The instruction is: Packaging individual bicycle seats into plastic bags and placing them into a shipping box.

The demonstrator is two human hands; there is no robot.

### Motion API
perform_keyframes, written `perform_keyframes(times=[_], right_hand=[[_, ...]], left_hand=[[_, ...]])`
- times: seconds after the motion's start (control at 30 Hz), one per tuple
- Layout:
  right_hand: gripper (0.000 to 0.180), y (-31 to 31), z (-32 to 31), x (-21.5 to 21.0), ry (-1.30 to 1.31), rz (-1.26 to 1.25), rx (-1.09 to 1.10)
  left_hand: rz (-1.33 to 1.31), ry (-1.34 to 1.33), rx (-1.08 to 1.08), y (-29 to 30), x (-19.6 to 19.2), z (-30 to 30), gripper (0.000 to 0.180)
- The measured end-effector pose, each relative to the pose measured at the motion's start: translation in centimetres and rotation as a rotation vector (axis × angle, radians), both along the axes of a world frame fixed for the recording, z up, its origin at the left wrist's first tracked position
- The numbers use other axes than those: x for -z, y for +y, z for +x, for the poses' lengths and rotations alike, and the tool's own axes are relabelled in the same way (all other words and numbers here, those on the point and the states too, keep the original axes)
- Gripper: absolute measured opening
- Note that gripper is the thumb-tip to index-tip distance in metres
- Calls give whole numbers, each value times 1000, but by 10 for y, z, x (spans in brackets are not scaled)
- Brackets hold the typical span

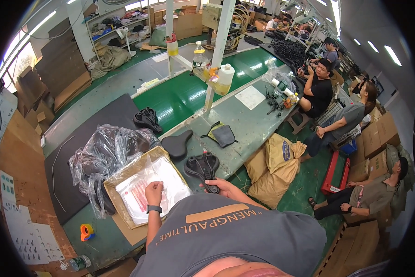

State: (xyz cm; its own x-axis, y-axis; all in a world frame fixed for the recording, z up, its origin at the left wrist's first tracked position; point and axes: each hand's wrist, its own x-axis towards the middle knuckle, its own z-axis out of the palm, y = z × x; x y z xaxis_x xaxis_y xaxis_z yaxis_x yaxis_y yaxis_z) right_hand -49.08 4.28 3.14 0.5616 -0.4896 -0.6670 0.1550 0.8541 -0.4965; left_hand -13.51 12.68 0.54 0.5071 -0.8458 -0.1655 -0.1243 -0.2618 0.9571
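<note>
My right hand point(224, 188) grips the narrow nose of a black bicycle saddle point(201, 167), which lies underside up on the bench with its rails showing. My left hand point(154, 194), wearing a dark wristwatch, is over a cardboard box point(120, 219). Its fingers are curled together, and whatever they may hold is too small to make out. White sheets with red print point(136, 193) lie in the box. Just beyond it, a smooth black saddle point(177, 144) rests top side up. Another saddle point(147, 120) sits farther back, underside up.
Clear plastic wrap point(108, 150) covers black saddles left of the box. A grey-and-green cloth pouch point(222, 135) lies on the bench point(189, 124). An orange tape roll point(86, 232) is at near left. Filled sacks point(274, 168) stand right of the bench; several people sit beyond.
</note>
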Motion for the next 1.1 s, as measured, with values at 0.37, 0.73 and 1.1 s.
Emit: perform_keyframes(times=[0.37,0.73,1.1], right_hand=[[50,-14,58,-88,-406,-52,-242],[48,-1,49,-94,-362,-62,107],[105,-20,36,-149,154,-1106,-481]], left_hand=[[74,272,609,-13,-79,-70,22],[-367,1383,-76,18,-65,-8,18],[-93,765,19,-31,-107,-15,21]])
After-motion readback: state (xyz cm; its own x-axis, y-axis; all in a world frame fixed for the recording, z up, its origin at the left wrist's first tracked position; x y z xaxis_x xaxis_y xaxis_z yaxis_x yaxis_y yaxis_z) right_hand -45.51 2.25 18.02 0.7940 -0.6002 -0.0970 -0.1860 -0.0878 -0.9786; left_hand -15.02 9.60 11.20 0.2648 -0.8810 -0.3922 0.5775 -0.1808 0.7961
